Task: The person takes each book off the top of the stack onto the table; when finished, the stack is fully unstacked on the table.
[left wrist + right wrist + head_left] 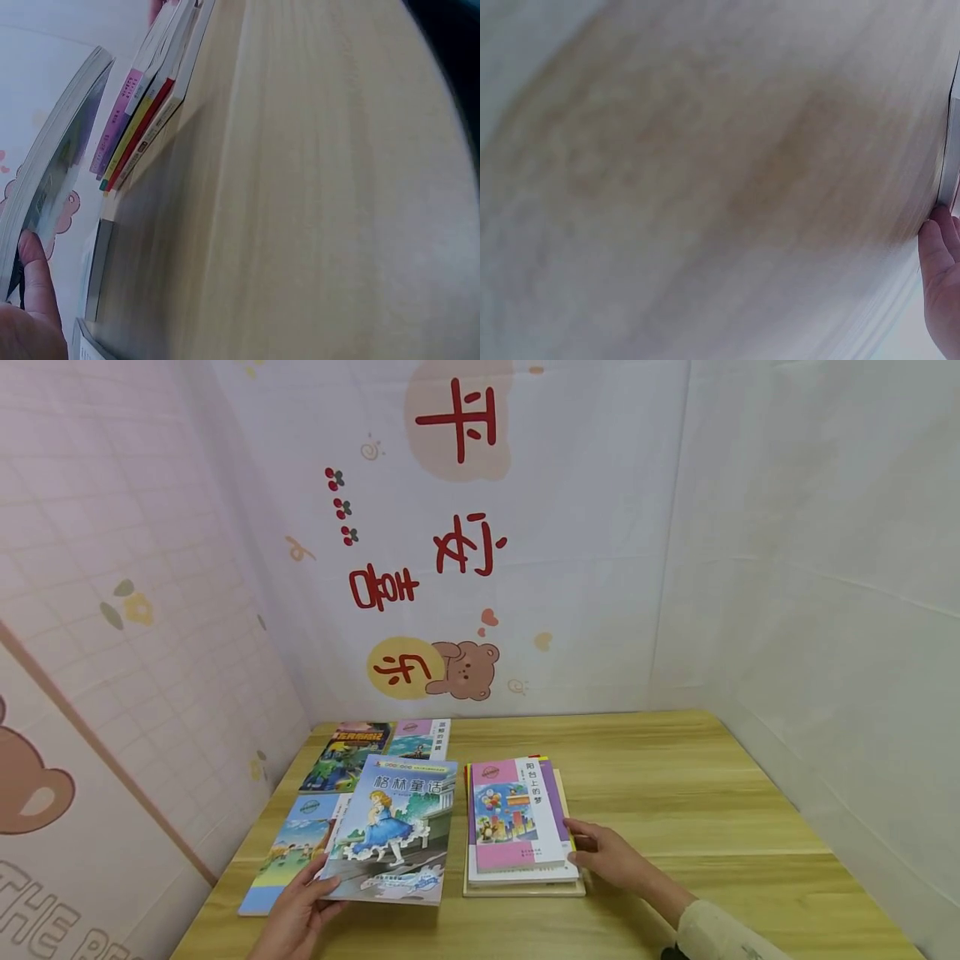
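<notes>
My left hand (300, 906) grips the lower left corner of a picture-covered storybook (393, 827) with a girl in a blue dress on it. The left wrist view shows this storybook (45, 169) raised off the table and tilted, a finger of the left hand (36, 315) against its underside. To its right lies a stack of books (517, 862), topped by a pink and white book (506, 818). Beside the stack's right edge is my right hand (611, 860), its fingertips touching the books' side. In the right wrist view, that hand (941, 277) shows only partly.
On the left of the wooden table (645, 777) lie a dark, colourful book (341, 760), a pink-edged book (420, 739) and a blue book (292, 852), the latter partly covered by the raised storybook. Printed cloth walls (585, 568) stand behind and on both sides.
</notes>
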`<state>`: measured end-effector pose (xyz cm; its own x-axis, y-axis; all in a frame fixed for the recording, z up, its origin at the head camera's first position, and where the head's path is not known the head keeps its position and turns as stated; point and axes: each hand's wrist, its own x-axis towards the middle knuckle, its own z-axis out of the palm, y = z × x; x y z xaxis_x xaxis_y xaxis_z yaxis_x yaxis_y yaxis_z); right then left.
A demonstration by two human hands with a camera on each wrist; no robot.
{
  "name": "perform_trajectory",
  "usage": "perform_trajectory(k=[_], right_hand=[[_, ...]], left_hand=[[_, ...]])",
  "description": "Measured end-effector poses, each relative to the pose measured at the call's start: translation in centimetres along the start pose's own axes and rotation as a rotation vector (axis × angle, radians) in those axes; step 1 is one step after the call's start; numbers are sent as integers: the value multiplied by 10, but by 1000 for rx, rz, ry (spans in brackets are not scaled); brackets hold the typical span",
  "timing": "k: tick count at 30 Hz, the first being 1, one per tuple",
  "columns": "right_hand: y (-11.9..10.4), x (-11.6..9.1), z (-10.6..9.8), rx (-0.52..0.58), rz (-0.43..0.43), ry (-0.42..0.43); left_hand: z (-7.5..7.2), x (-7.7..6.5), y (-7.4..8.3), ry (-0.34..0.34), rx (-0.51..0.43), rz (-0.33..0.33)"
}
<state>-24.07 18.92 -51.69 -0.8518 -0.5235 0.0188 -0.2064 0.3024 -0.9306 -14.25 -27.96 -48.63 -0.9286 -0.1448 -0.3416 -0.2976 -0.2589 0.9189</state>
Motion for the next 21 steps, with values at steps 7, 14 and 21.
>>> perform_trajectory(k=[7, 14, 21], right_hand=[[2, 1, 0, -27, 12, 15], [0, 0, 1, -26, 18, 15], [0, 0, 0, -21, 20, 16]], left_hand=[[-11, -3, -8, -35, 2, -59], [-9, 0, -22, -35, -26, -89], [-11, 5, -32, -17, -26, -86]])
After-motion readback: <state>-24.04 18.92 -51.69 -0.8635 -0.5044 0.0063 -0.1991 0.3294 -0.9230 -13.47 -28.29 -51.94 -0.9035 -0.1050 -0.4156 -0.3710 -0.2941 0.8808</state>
